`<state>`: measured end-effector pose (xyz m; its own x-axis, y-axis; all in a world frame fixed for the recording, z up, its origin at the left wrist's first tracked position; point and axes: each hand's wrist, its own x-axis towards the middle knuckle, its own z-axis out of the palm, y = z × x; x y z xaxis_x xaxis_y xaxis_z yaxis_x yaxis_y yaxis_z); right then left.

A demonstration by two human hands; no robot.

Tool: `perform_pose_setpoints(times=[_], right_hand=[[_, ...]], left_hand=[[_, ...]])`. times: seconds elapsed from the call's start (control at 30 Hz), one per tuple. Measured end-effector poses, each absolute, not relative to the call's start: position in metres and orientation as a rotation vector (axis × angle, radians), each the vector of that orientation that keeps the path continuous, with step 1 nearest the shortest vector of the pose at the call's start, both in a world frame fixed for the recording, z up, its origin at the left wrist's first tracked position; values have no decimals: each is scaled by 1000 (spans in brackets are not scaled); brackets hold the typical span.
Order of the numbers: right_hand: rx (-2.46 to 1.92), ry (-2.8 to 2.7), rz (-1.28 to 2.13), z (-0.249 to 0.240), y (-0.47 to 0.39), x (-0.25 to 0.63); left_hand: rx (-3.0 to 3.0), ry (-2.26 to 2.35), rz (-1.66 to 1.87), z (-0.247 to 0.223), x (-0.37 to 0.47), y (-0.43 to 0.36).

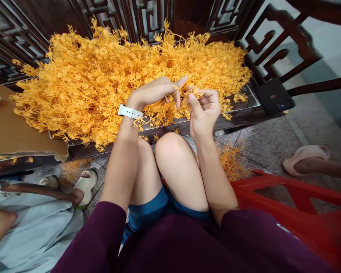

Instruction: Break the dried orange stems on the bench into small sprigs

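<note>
My left hand [156, 92], with a white watch band [130, 112] at the wrist, is bent over the front of the heap. Its fingers are curled round an orange plastic flower stem [143, 119], whose loose end hangs below the wrist. Close to its right, my right hand [204, 110] pinches a small orange plastic flower piece [196, 92] between thumb and fingertips. A narrow gap separates the two hands. Behind and under them spreads a large heap of orange plastic flower sprigs [102, 76]; the fingers partly hide what they grip.
The heap lies on a dark carved wooden bench [165, 131]. A black phone [275, 96] rests at its right end, a cardboard box [28, 129] at its left. Loose orange bits [233, 161] lie on the floor. A red plastic stool [301, 193] and other people's legs flank me.
</note>
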<state>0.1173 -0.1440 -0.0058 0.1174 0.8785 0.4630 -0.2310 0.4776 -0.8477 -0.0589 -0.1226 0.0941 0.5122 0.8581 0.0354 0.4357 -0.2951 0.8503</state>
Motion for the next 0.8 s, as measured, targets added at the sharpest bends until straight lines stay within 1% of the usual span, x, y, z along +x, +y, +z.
perform_pose_setpoints(times=[0.2, 0.33, 0.47, 0.53, 0.7, 0.8], right_hand=[[-693, -1241, 902, -8, -137, 121], [-667, -1308, 909, 0, -136, 125], [-689, -1377, 886, 9, -133, 127], [-709, -1391, 842, 7, -131, 127], [-818, -1361, 714, -12, -130, 127], [-907, -1326, 628, -18, -134, 126]], left_hand=[[1716, 1018, 733, 77, -61, -112], [1747, 1032, 696, 67, -63, -107], [1784, 1070, 748, 66, -66, -103], [1764, 1026, 819, 68, -70, -102], [1553, 1019, 1121, 74, -79, -104], [1430, 1061, 1199, 72, -80, -102]])
